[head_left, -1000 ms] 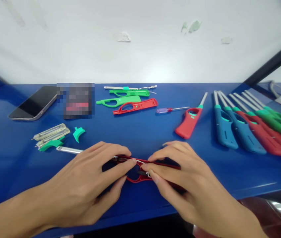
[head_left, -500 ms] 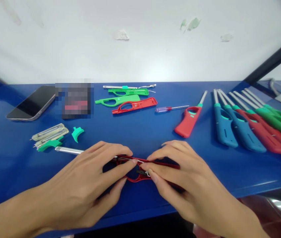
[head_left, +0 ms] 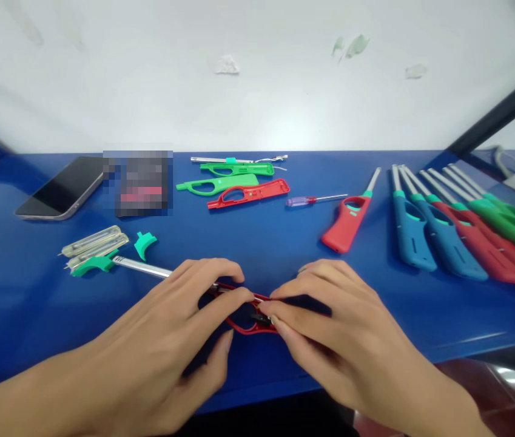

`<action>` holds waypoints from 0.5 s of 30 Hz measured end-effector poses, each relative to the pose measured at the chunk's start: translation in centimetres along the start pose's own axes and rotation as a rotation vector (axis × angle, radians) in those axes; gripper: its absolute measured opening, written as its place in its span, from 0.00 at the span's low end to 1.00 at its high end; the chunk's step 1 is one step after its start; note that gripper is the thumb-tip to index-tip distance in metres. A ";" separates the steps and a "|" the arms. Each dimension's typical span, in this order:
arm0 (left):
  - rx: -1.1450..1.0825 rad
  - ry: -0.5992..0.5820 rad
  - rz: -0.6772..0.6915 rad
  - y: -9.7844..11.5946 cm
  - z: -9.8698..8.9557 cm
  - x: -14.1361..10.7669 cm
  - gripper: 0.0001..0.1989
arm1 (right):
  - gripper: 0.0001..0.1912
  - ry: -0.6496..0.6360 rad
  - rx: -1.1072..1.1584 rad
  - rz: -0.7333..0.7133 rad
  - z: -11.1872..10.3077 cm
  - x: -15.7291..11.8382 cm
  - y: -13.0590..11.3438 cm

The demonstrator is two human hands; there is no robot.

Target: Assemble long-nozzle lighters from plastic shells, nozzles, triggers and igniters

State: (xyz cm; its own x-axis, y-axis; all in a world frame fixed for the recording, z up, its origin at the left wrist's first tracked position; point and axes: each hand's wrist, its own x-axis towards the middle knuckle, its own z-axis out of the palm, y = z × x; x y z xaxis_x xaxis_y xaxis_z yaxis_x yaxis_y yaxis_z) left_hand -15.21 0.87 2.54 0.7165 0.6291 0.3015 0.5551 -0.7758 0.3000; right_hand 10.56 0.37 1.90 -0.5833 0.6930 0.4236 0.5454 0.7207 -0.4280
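In front of me lies a red lighter shell half [head_left: 250,331], open side up, with a silver tube [head_left: 143,267] running out from its left end. My left hand [head_left: 166,328] reaches over the shell's left part, fingertips on the shell and its thin wire, the thumb lower down near the rim. With its thumb and fingers drawn together, my right hand [head_left: 334,321] grips the shell's right part at a small black piece [head_left: 261,318]. The shell's right end is hidden under this hand.
Left are gas cartridges [head_left: 96,243], a green trigger [head_left: 145,244] and a phone [head_left: 63,188]. Behind lie green shell halves [head_left: 234,183], a red half [head_left: 261,193] and a screwdriver [head_left: 302,201]. Right are a red lighter [head_left: 346,224] and several more lighters [head_left: 414,237].
The silver tube has shifted right and more of it shows beyond my left hand. My left thumb has moved slightly down from the shell's rim. My right hand has barely moved.
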 end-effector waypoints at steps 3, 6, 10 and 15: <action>-0.009 0.024 0.018 -0.3 0.1 0.1 0.19 | 0.10 0.006 -0.048 -0.027 0.1 -0.3 0.2; -0.011 0.038 0.050 -0.7 0.0 0.1 0.19 | 0.10 0.007 -0.073 -0.004 0.3 -0.6 0.4; 0.008 0.068 0.035 -1.2 -0.4 0.1 0.18 | 0.10 -0.008 -0.053 0.050 0.1 -0.9 0.8; 0.068 0.183 0.001 -2.0 -0.6 0.5 0.13 | 0.11 -0.020 -0.022 0.103 -0.3 -1.0 1.2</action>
State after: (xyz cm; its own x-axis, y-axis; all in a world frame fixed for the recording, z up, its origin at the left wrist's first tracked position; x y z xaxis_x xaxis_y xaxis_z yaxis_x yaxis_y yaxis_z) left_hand -16.18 2.76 2.61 0.6315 0.6218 0.4631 0.5862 -0.7739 0.2397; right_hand 12.02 0.54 1.19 -0.5349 0.7634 0.3620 0.6164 0.6457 -0.4507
